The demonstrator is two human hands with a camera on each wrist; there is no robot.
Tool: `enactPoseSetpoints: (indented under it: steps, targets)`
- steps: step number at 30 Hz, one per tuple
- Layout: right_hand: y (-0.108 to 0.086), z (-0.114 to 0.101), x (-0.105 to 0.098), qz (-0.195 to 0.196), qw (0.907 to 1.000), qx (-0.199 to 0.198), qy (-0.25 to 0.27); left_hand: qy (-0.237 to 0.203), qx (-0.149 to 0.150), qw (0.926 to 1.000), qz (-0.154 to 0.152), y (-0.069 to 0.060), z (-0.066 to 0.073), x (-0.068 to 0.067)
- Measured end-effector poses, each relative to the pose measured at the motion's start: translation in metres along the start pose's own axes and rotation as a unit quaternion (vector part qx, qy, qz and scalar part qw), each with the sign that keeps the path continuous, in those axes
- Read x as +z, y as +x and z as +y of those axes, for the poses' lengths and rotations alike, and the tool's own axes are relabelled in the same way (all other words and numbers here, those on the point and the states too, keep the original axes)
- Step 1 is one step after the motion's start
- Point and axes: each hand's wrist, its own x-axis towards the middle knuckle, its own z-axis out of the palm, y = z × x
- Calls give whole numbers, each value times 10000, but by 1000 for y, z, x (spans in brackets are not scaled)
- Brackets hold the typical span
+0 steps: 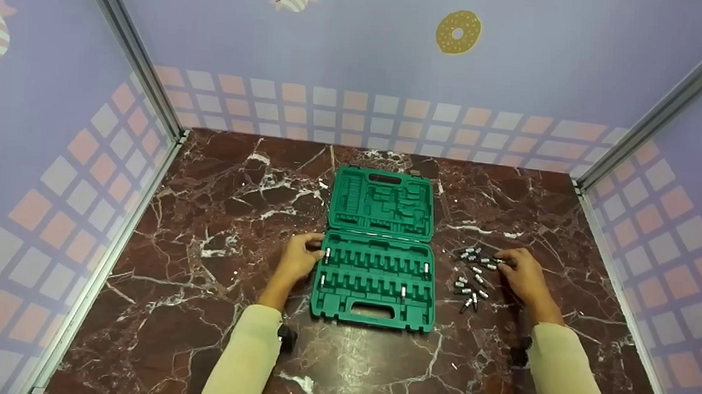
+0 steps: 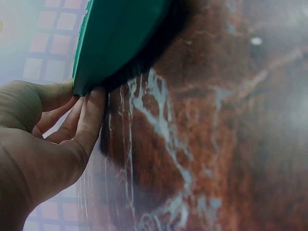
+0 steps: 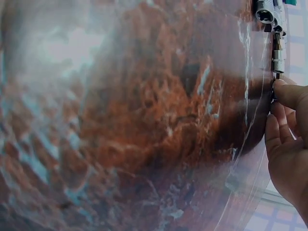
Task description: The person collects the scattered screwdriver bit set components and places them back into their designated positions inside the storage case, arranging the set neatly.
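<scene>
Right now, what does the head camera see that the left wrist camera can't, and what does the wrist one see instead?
Only the head view shows the right hand, the metal pieces and the slotted inside of the green case. Only the left wrist view shows the case's smooth outer side. Both show the left hand holding the case, plus the marbled table.

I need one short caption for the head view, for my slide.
Left hand grips an open green case; right hand touches loose metal bits beside it.
</scene>
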Motion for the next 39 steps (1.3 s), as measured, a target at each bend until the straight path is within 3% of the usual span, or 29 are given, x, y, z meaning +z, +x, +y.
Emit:
enactPoseSetpoints:
  steps: [18,30,39]
  targets:
    - [-3,-3,1,160,9995,258,-77,-20,131,9999,-36,0,-3,0]
    - [-4,-25,-12,368,9989,259,132,-136,82,9998,-91,0,-2,0]
    - [0,-45,-10,432,9983,124,357,-105,25,9999,-106,0,-3,-1]
